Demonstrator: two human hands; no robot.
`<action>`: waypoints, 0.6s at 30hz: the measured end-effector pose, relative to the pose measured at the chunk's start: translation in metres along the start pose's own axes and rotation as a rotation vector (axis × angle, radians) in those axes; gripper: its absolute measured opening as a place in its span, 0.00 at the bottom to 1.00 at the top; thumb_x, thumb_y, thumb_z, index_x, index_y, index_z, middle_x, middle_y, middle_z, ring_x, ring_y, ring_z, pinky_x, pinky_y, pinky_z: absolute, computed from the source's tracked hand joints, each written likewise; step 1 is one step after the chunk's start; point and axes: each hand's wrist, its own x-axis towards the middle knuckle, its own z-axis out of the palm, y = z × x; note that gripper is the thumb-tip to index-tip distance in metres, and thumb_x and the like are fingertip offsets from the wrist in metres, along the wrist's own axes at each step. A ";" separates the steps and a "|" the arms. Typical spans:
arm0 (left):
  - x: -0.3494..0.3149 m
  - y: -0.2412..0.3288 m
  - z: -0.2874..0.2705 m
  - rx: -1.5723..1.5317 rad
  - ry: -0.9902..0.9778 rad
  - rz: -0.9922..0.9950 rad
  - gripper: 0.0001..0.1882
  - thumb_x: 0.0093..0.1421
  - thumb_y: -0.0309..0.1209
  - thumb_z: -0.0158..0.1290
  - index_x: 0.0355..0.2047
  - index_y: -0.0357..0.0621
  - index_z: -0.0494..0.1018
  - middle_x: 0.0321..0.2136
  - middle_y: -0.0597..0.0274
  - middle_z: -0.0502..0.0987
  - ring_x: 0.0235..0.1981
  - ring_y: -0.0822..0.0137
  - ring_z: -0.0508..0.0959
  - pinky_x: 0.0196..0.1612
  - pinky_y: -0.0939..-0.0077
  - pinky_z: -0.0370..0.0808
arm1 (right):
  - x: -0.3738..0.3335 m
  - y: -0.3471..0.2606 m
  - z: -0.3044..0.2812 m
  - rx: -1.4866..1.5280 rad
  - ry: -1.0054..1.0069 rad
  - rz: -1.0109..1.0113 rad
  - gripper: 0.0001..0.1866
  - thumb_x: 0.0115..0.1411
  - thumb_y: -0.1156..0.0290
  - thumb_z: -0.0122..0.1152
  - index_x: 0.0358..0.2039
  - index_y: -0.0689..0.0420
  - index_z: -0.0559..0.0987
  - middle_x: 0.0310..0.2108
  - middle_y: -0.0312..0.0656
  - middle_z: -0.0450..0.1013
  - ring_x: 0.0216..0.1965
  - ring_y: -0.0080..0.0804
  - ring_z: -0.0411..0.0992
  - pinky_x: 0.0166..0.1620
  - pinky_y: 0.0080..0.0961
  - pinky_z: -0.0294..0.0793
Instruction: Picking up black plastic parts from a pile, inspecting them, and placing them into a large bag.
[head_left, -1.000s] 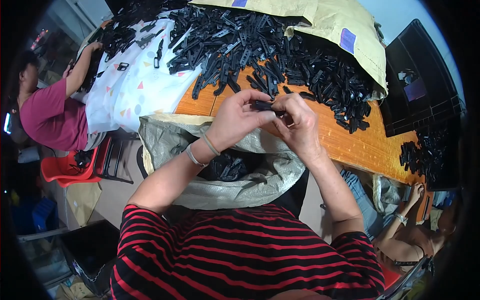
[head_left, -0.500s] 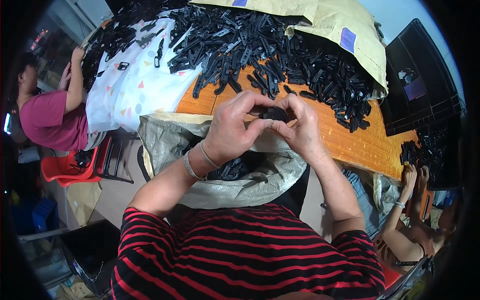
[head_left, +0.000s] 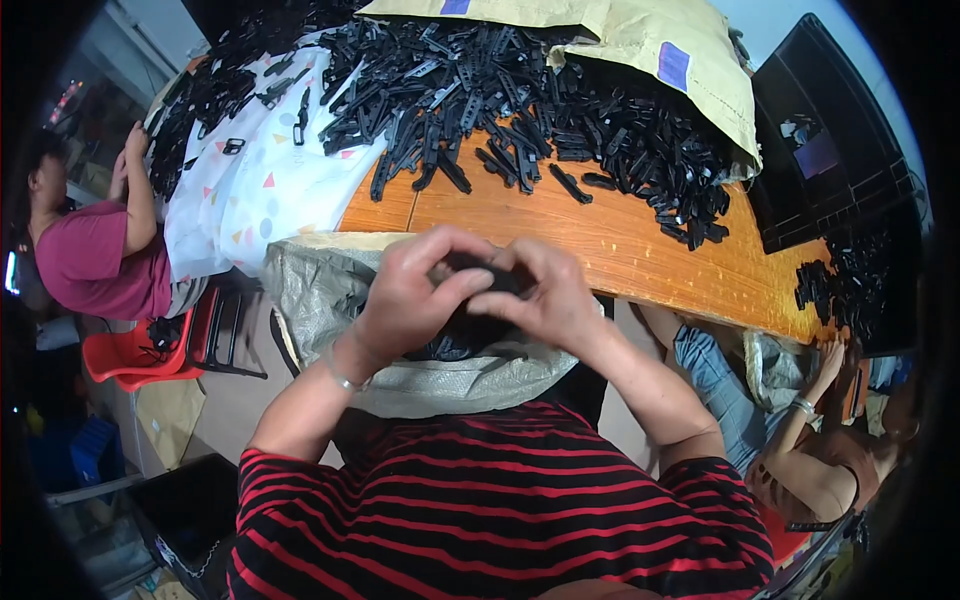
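Note:
My left hand (head_left: 415,295) and my right hand (head_left: 548,298) meet above the open sack, fingers bent and thumbs close together. Between their fingertips is a small black plastic part (head_left: 492,275), blurred and mostly covered, so its exact shape cannot be told. The grey-green woven sack (head_left: 440,388) gapes wide over my lap, with dark pieces inside it. Just beyond my hands, a heap of long narrow black plastic parts (head_left: 450,100) lies on the wooden table (head_left: 465,215). One single part (head_left: 570,184) sits apart at the heap's near edge.
Patterned white plastic sheeting (head_left: 255,190) covers the table's left side. A yellowish sack (head_left: 690,75) spills parts at the back, beside a black crate (head_left: 830,150). One person (head_left: 100,250) sits at left near a red chair (head_left: 135,355), another person (head_left: 815,470) at right.
Both hands have come down and to the left, from the table's edge to over the sack's mouth, still together around the black part. The view has shifted slightly.

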 end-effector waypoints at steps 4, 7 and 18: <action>-0.034 0.007 -0.006 -0.213 -0.071 -0.182 0.12 0.55 0.17 0.56 0.42 0.33 0.73 0.33 0.60 0.78 0.35 0.74 0.79 0.38 0.82 0.75 | -0.015 -0.016 0.019 0.184 -0.098 0.115 0.16 0.46 0.69 0.77 0.26 0.60 0.75 0.20 0.37 0.70 0.22 0.20 0.68 0.25 0.21 0.66; -0.051 0.001 -0.008 -0.328 -0.088 -0.312 0.12 0.56 0.17 0.57 0.41 0.34 0.74 0.32 0.61 0.79 0.35 0.74 0.79 0.38 0.82 0.77 | -0.025 -0.008 0.037 0.211 -0.094 -0.016 0.14 0.47 0.69 0.74 0.29 0.60 0.76 0.21 0.39 0.71 0.21 0.29 0.70 0.26 0.25 0.68; 0.014 -0.016 -0.028 0.392 -0.127 0.116 0.08 0.55 0.24 0.55 0.36 0.40 0.75 0.30 0.53 0.76 0.35 0.53 0.78 0.38 0.63 0.74 | 0.029 0.074 -0.081 -0.566 0.210 0.137 0.10 0.54 0.74 0.64 0.37 0.61 0.80 0.34 0.48 0.74 0.32 0.45 0.76 0.36 0.33 0.75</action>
